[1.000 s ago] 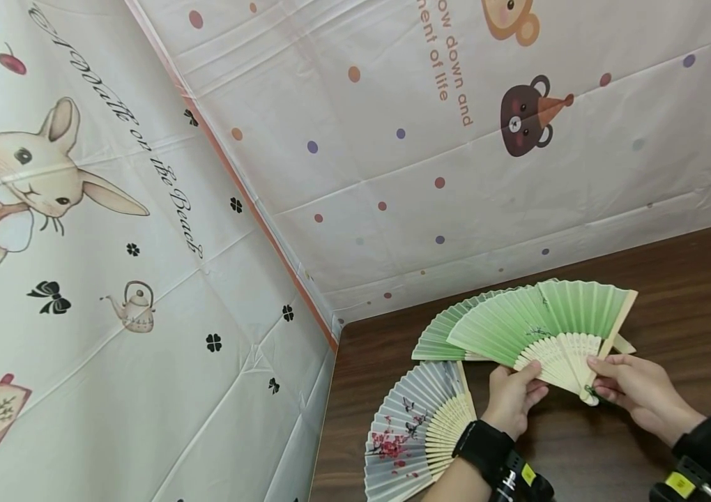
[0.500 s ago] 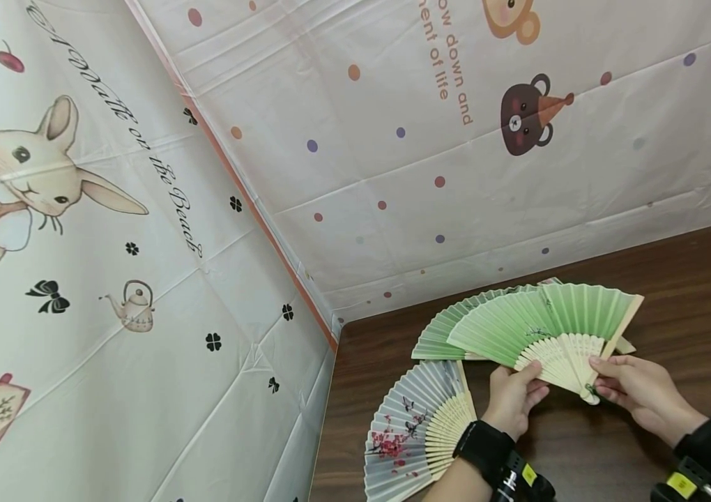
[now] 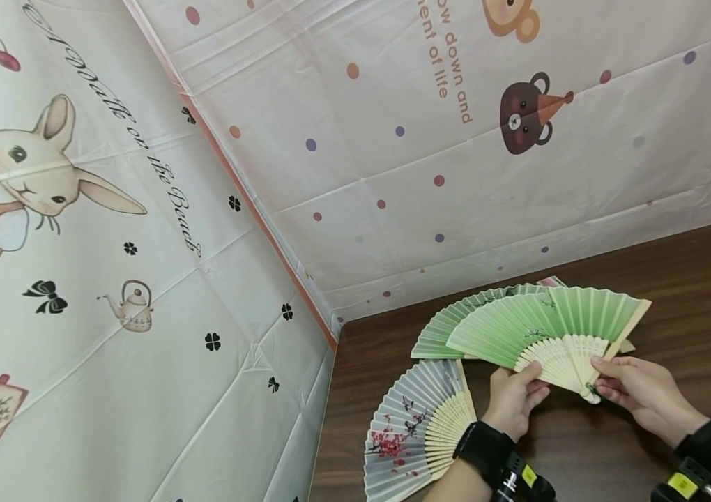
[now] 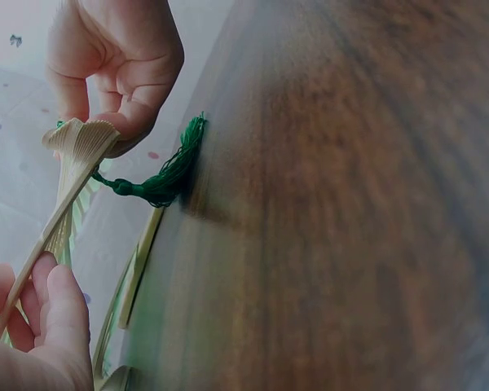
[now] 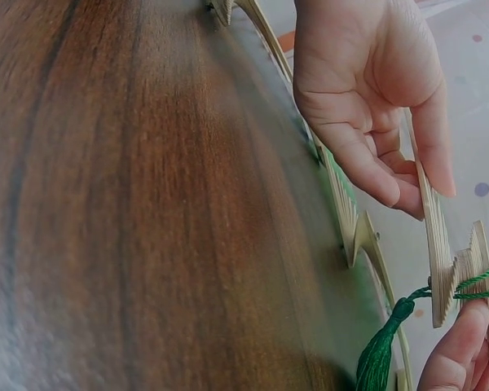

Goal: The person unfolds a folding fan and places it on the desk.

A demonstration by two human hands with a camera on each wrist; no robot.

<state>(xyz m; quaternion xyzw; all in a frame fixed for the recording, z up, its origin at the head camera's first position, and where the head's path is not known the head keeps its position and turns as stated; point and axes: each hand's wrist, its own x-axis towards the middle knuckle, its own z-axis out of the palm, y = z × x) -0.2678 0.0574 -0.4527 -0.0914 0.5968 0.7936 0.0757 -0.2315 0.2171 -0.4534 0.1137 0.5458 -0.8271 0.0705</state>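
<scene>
An unfolded green folding fan (image 3: pixel 506 324) with pale slats is held up in both hands above the table. My left hand (image 3: pixel 514 399) pinches its left outer slat between thumb and fingers. My right hand (image 3: pixel 647 396) pinches the right outer slat close to the pivot. From the pivot hangs a dark green tassel (image 4: pixel 167 173), clear in both wrist views. In the right wrist view, the right fingertips (image 5: pixel 464 342) press on the slats beside the tassel's cord, and the left hand (image 5: pixel 375 106) grips the other outer slat.
Below left lies an open grey-white fan (image 3: pixel 393 425) with red blossoms, partly under the left forearm. A second green fan (image 3: pixel 440 335) lies behind the held one, mostly covered. A pinkish fan edge (image 3: pixel 552 281) shows there. Patterned cloth walls (image 3: pixel 362 244) border the wooden table (image 3: pixel 694 293).
The held fan's right edge has swung slightly right and down, so it spreads a little wider. My right hand has shifted slightly right with it; the left hand has stayed nearly still.
</scene>
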